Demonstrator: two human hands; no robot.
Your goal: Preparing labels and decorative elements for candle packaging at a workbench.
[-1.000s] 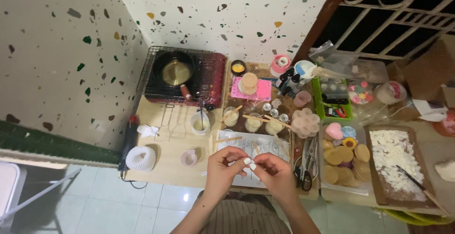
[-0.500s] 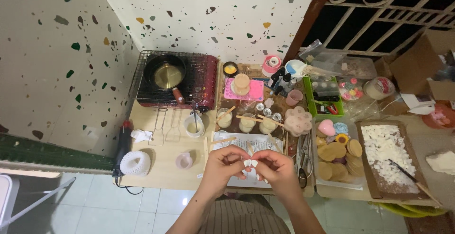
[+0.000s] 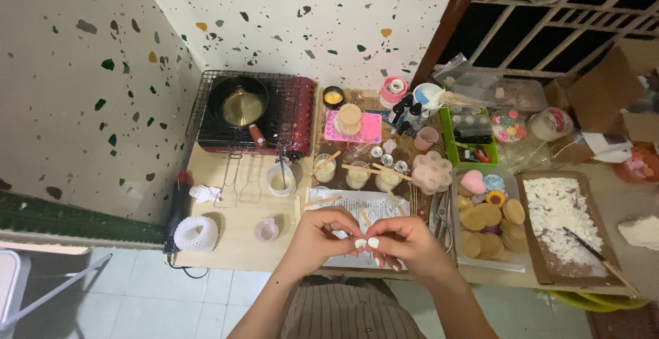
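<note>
My left hand (image 3: 321, 234) and my right hand (image 3: 405, 241) meet fingertip to fingertip over a printed paper sheet (image 3: 374, 210) at the table's front edge. Together they pinch something very small, too tiny to identify. A thin wooden stick (image 3: 363, 215) pokes up just behind the fingers; I cannot tell whether a hand holds it. Behind the sheet stand three small glasses of pale wax (image 3: 355, 174) with wooden sticks laid across them.
A pan (image 3: 239, 103) sits on a red portable stove (image 3: 296, 114) at the back left. A white cup (image 3: 280, 178), a flower-shaped mould (image 3: 432, 172), round tan discs (image 3: 489, 215), a tray of white flakes (image 3: 563, 210) and scissors (image 3: 442, 210) crowd the wooden table (image 3: 237, 226).
My hands have come closer together and now touch at the fingertips. The view has shifted slightly, so the table sits a little higher in the picture.
</note>
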